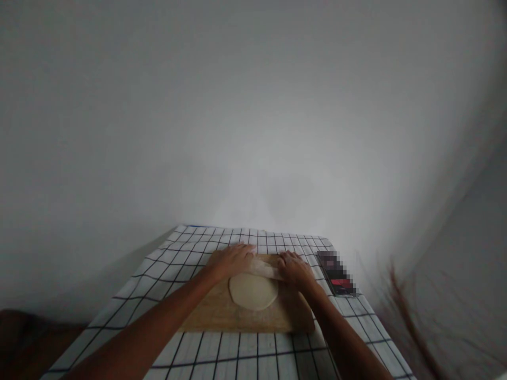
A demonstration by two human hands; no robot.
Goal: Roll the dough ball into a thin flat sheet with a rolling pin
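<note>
A flattened round of pale dough (pixel 253 293) lies on a wooden board (pixel 245 321). Across the far part of the dough runs a light, floury-looking rolling pin (pixel 266 269). My left hand (pixel 237 257) is laid over the pin's left end, fingers pointing away and to the right. Over the right end, the fingers of my right hand (pixel 293 268) curl down onto it. Both ends of the pin are hidden under my hands, and the far edge of the dough is covered by the pin.
The board rests on a table with a white cloth (pixel 222 356) checked in dark lines. A phone-like dark device (pixel 336 274), its screen pixelated, lies right of the board. A pale wall (pixel 253 132) rises behind the table. Blurry reddish-brown twigs (pixel 407 311) stand at the right.
</note>
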